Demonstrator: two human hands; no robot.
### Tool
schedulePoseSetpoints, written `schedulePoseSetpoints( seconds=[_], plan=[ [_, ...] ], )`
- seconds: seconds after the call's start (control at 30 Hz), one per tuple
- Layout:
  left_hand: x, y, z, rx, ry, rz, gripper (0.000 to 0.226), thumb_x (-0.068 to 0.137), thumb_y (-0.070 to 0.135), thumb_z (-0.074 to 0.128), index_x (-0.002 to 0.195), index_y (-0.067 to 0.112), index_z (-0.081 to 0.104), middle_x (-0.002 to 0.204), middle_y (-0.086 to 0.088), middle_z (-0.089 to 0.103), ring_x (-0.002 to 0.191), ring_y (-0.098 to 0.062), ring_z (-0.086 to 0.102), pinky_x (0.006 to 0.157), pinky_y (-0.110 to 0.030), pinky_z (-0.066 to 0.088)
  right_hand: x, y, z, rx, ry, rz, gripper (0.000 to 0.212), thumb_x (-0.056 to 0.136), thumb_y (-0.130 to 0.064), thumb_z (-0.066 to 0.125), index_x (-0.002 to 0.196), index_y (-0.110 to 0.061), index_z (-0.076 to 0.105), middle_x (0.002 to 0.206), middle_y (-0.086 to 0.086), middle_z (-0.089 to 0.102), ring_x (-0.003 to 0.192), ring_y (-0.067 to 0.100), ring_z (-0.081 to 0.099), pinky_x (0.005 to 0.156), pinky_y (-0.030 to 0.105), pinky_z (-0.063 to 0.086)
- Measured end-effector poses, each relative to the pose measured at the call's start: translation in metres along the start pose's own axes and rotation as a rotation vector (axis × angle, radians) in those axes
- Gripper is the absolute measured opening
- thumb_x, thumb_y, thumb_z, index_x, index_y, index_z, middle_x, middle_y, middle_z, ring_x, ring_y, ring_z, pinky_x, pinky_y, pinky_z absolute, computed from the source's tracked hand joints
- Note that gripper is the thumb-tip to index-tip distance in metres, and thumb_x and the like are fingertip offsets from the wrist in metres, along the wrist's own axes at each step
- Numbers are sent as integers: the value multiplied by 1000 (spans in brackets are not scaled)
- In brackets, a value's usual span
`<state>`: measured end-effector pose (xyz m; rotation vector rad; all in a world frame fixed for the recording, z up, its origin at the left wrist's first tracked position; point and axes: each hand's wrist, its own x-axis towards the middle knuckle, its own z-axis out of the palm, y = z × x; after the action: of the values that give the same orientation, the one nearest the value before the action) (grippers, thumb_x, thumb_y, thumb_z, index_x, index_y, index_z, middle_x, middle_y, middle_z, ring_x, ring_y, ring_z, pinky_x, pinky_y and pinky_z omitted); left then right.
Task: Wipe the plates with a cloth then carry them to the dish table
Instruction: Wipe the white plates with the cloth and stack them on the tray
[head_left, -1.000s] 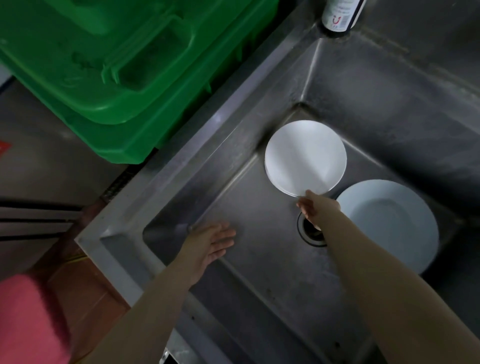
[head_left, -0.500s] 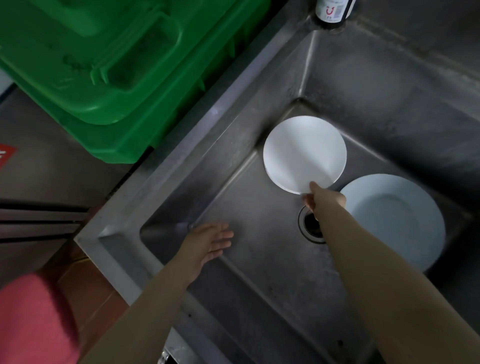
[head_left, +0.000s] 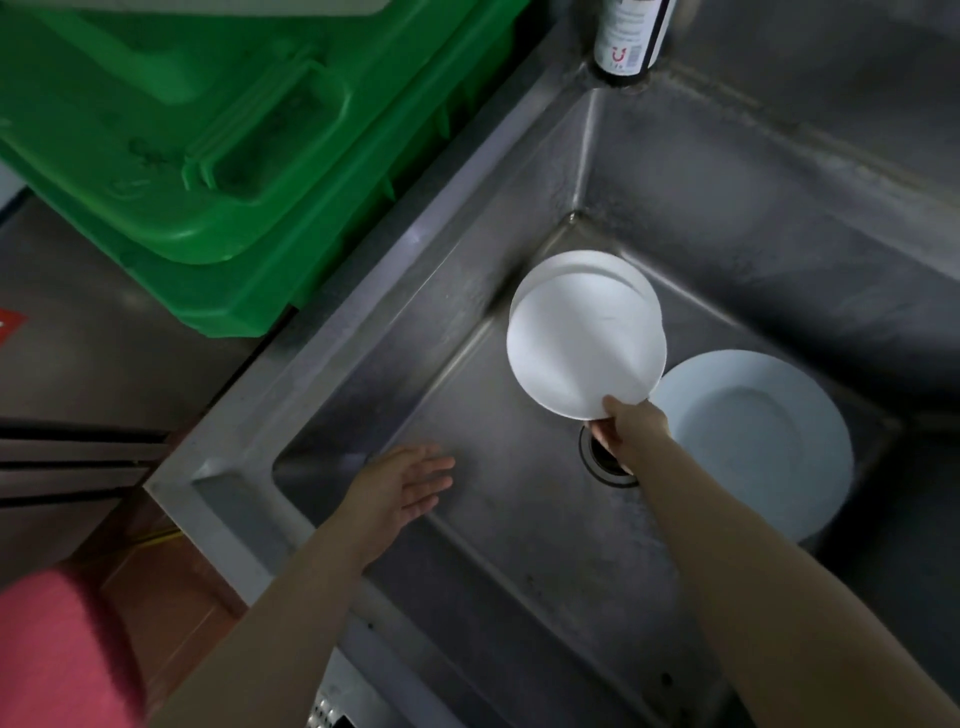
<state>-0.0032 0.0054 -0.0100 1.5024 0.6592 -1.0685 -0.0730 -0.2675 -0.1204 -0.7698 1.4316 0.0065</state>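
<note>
The right hand has its grip pinched on the near rim of the small plate, tilting it off the sink floor for wiping, while the left hand hovers released, well left of that grip.

Dim overall, light weak and diffuse, seemingly from upper left. Green crate brightest, colour saturated. Sink left rim catches soft sheen; basin walls fall to murky grey, far-right corner near black. Small white plate nearly blown out, little surface detail. Soft shadow beneath its left edge. Grainy, slightly smeared throughout. Wide-angle stretch at frame edges; forearms swell toward bottom.
</note>
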Motion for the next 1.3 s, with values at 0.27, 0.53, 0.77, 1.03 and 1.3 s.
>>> schedulePoseSetpoints(
  seconds=[0.27,0.53,0.77,1.03,1.3],
  plan=[
    [-15,9,5,52,-31,165,19,98,19,50,115,23,57,106,0,74,94,-17,71,80,-33,49,-27,18,-34,-132,-53,-209,15,88,-6,59,101,1,61,66,11,57,50,21,51,55,31,47],
    [-44,25,14,237,-79,364,52,93,25,62,140,23,39,125,-5,62,109,-17,62,94,-35,47,-117,2,-54,-293,-129,-605,23,89,-18,62,85,-39,70,71,-10,70,54,7,61,55,22,51],
    [-70,55,7,365,-251,610,51,86,34,69,132,36,47,118,17,64,116,-5,56,96,-35,44,-217,-18,-61,-790,277,-1269,24,81,-54,48,99,-43,59,66,-12,64,69,10,59,59,22,40],
    [-106,79,-24,350,-349,850,19,92,21,64,100,38,62,98,21,71,99,1,65,80,-17,50,-326,11,-39,-715,607,-1626,16,85,-20,65,99,-19,73,86,0,70,73,14,63,53,37,54],
    [-145,73,-21,316,-589,963,30,84,-9,57,109,6,64,114,-15,64,105,-26,59,86,-25,48,-391,52,-50,-548,727,-1682,29,85,-9,49,99,-14,74,100,-10,64,92,0,60,73,20,49]
  ],
)
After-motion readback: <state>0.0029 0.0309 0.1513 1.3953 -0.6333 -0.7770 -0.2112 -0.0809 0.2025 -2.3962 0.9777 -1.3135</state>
